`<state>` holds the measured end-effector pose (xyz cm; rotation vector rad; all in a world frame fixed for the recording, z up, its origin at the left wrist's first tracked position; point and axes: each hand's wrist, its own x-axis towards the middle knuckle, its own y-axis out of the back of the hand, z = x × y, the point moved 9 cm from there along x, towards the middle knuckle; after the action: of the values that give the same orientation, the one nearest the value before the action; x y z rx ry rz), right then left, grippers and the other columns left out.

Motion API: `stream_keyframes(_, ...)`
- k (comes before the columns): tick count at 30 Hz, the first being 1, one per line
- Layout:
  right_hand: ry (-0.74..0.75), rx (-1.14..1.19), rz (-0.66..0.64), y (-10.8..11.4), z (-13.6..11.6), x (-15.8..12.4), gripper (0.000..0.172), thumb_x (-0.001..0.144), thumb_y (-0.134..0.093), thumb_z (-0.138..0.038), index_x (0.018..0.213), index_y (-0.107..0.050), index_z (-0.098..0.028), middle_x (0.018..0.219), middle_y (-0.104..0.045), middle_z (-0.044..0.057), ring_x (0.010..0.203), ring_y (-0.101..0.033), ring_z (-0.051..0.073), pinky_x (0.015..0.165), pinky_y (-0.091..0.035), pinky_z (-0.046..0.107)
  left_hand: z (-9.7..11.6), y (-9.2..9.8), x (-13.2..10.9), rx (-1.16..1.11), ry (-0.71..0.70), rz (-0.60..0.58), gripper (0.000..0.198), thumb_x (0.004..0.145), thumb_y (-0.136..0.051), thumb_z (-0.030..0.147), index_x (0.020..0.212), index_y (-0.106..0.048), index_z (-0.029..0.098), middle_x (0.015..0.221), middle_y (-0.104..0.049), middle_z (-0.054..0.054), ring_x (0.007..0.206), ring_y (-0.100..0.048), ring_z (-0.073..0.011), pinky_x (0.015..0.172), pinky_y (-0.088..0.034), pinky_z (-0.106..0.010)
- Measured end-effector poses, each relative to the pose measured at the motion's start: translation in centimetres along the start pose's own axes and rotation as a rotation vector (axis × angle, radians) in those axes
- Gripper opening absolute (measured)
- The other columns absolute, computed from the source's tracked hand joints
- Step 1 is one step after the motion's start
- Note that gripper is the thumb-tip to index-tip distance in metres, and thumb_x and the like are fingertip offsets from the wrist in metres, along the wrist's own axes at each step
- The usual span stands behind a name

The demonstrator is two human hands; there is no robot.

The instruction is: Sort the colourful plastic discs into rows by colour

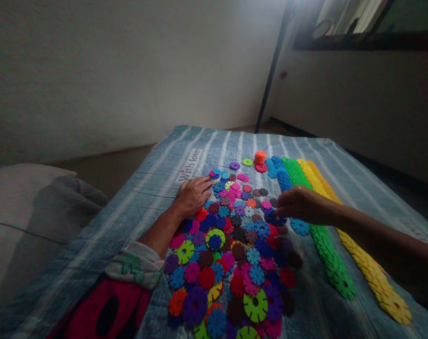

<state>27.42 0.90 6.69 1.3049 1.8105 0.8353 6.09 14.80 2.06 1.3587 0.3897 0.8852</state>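
Striped blue-grey cloth [154, 190] lies bare to the outer side of the left hand [193, 195], open as far as the bed's edge. That hand rests flat and loosely spread, holding nothing, its fingertips touching the near rim of the loose pile of coloured discs [231, 254]. The right hand [298, 205] hovers at the pile's opposite rim, fingers bunched narrow over a dark blue disc [274, 219]; whether they grip it I cannot tell. Just beyond its knuckles run the blue row [282, 176], green row [327, 249] and yellow row [369, 270], with an orange stack [259, 157] farther ahead. A pale wall [129, 70] closes the dim room.
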Motion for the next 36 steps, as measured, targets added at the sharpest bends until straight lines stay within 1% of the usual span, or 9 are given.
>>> stream_keyframes(4, -0.065, -0.085, 0.004, 0.7, 3.0, -1.9, 0.023, 0.079, -0.062, -0.036, 0.067, -0.067, -0.016, 0.059, -0.059, -0.001, 0.055, -0.051, 0.01, 0.051, -0.033, 0.022, 0.0, 0.0, 0.1, -0.004, -0.006, 0.001, 0.043, 0.088, -0.041, 0.031, 0.126, -0.06, 0.024, 0.14, -0.054, -0.006, 0.129, -0.049, -0.0235, 0.107, -0.037, -0.045)
stream_keyframes(7, -0.093, -0.173, -0.02, 0.4, 4.5, -2.9, 0.02, 0.078, -0.065, -0.034, 0.069, -0.07, -0.018, 0.062, -0.064, 0.0, 0.057, -0.056, 0.011, 0.052, -0.034, 0.022, 0.1, 0.1, 0.1, -0.01, -0.011, -0.014, 0.045, 0.088, -0.04, 0.03, 0.128, -0.059, 0.024, 0.14, -0.054, -0.007, 0.129, -0.049, -0.0244, 0.107, -0.037, -0.047)
stream_keyframes(15, -0.161, -0.385, -0.044, 0.4, 5.7, -3.5, 0.015, 0.079, -0.067, -0.033, 0.073, -0.073, -0.021, 0.07, -0.071, 0.003, 0.064, -0.063, 0.015, 0.054, -0.034, 0.023, 0.1, 0.2, 0.1, -0.014, -0.017, -0.014, 0.045, 0.088, -0.04, 0.031, 0.128, -0.059, 0.025, 0.14, -0.054, -0.007, 0.128, -0.049, -0.0238, 0.107, -0.038, -0.045)
stream_keyframes(17, -0.135, -0.424, -0.01, 0.6, 5.1, -3.3, 0.012, 0.079, -0.068, -0.032, 0.074, -0.073, -0.021, 0.07, -0.07, 0.003, 0.064, -0.063, 0.016, 0.054, -0.033, 0.024, 0.0, 0.1, 0.1, -0.015, -0.017, -0.013, 0.045, 0.088, -0.04, 0.032, 0.128, -0.059, 0.025, 0.14, -0.054, -0.006, 0.128, -0.049, -0.0235, 0.107, -0.038, -0.044)
stream_keyframes(20, -0.047, -0.399, 0.036, 0.0, 2.7, -2.8, 0.01, 0.08, -0.066, -0.029, 0.079, -0.073, -0.022, 0.067, -0.068, 0.002, 0.06, -0.06, 0.014, 0.054, -0.032, 0.024, -0.2, 0.0, 0.1, -0.021, -0.016, 0.005, 0.043, 0.088, -0.04, 0.032, 0.126, -0.061, 0.026, 0.14, -0.054, -0.006, 0.129, -0.049, -0.0233, 0.108, -0.037, -0.044)
stream_keyframes(24, 0.088, -0.331, -0.002, -2.0, -1.8, -1.6, 0.012, 0.083, -0.062, -0.026, 0.084, -0.073, -0.022, 0.064, -0.064, 0.0, 0.057, -0.055, 0.011, 0.053, -0.027, 0.024, -0.4, -0.1, 0.1, -0.039, -0.019, 0.034, 0.042, 0.087, -0.043, 0.032, 0.123, -0.062, 0.027, 0.138, -0.056, -0.004, 0.127, -0.05, -0.0236, 0.109, -0.037, -0.045)
stream_keyframes(27, 0.153, -0.377, -0.044, -3.4, -4.1, -0.6, 0.021, 0.08, -0.063, -0.023, 0.099, -0.072, -0.024, 0.066, -0.063, 0.001, 0.06, -0.053, 0.012, 0.053, -0.024, 0.025, -0.4, -0.1, 0.1, -0.033, -0.011, 0.027, 0.042, 0.087, -0.042, 0.032, 0.123, -0.062, 0.025, 0.138, -0.056, -0.005, 0.128, -0.049, -0.0235, 0.109, -0.037, -0.044)
stream_keyframes(30, 0.142, -0.462, -0.086, -4.5, -4.4, 0.2, 0.03, 0.076, -0.063, -0.021, 0.105, -0.07, -0.022, 0.065, -0.061, 0.002, 0.06, -0.05, 0.012, 0.053, -0.022, 0.026, -0.2, 0.0, 0.0, -0.023, -0.005, 0.011, 0.043, 0.086, -0.042, 0.031, 0.124, -0.062, 0.026, 0.139, -0.055, -0.005, 0.128, -0.05, -0.0234, 0.108, -0.038, -0.044)
stream_keyframes(36, 0.166, -0.42, -0.032, -4.9, -4.0, 0.3, 0.021, 0.075, -0.058, -0.016, 0.091, -0.071, -0.02, 0.06, -0.056, -0.001, 0.055, -0.041, 0.009, 0.053, -0.019, 0.026, 0.0, 0.0, 0.0, -0.017, -0.007, -0.002, 0.044, 0.086, -0.041, 0.031, 0.126, -0.06, 0.025, 0.14, -0.054, -0.005, 0.129, -0.049, -0.0233, 0.107, -0.037, -0.045)
